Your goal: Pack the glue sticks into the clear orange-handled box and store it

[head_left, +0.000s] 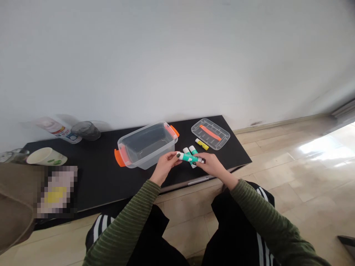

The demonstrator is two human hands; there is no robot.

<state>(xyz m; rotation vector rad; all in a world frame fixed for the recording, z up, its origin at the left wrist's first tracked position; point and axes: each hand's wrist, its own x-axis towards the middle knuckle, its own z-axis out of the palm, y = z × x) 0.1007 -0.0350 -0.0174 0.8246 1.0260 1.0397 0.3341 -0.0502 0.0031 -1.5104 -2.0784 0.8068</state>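
A green and white glue stick (pixel 186 157) lies level between my two hands, above the front of the black table. My left hand (pixel 165 164) pinches its white left end, and my right hand (pixel 211 163) grips the right end. Just behind it are two more green and white glue sticks (pixel 193 149), partly covered by the held one. A yellow glue stick (pixel 202 144) with a white cap rests farther back. Left of my hands stands a clear plastic box (pixel 155 159) without its lid, its orange side clips folded outward.
The clear lid (pixel 224 138) with an orange handle lies at the table's (pixel 111 184) right end. On the left are a paper cup (pixel 46 157), a dark glass (pixel 86 131), a spray can (pixel 62 131) and a blurred packet (pixel 59 188). A wall runs behind.
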